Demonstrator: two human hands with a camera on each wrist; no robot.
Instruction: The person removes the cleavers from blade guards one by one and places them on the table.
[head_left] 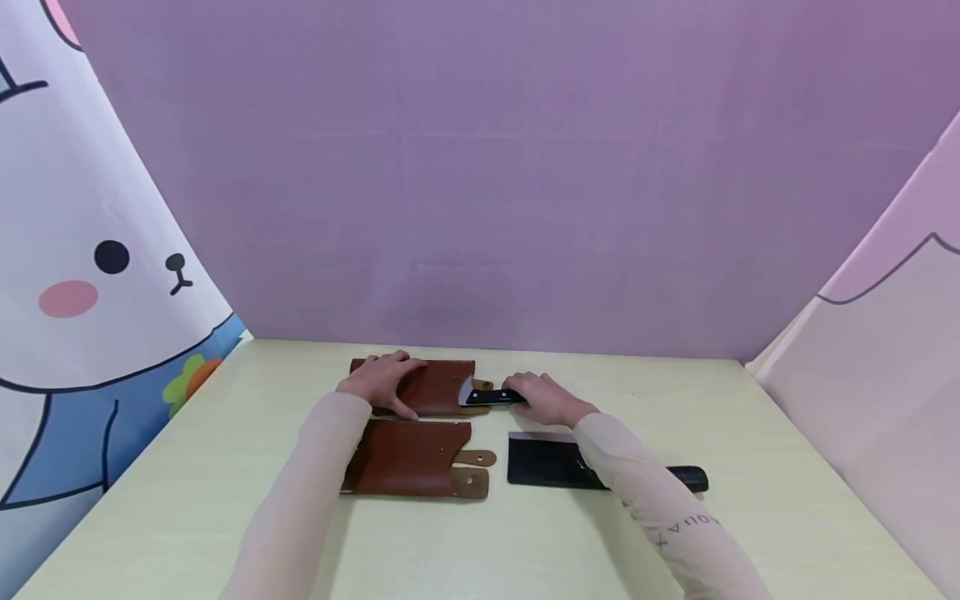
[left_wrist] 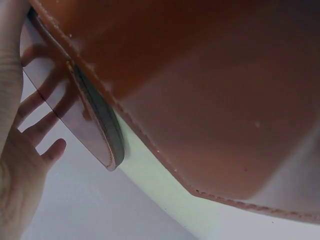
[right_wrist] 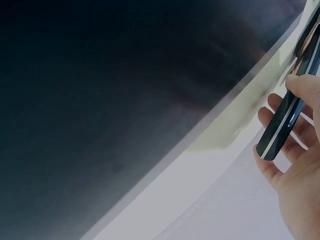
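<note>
At the back of the table, a brown leather knife sheath [head_left: 438, 385] lies flat with its mouth to the right. My left hand [head_left: 382, 382] rests across its left part, fingers spread towards the far edge and thumb near the close edge. In the left wrist view, the fingers [left_wrist: 35, 132] are reflected in the glossy leather. My right hand [head_left: 551, 400] grips the black riveted handle [right_wrist: 280, 125] of a kitchen knife [head_left: 487, 397], thumb on one side and fingers on the other. Only a short piece of blade shows at the sheath's mouth; the rest is hidden inside.
Closer in lies a second brown sheath [head_left: 412, 458] with two straps on its right. To its right is a cleaver with a black blade [head_left: 551, 462] and black handle [head_left: 688, 477]; my right forearm passes over it. A purple backdrop [head_left: 510, 208] stands behind the table.
</note>
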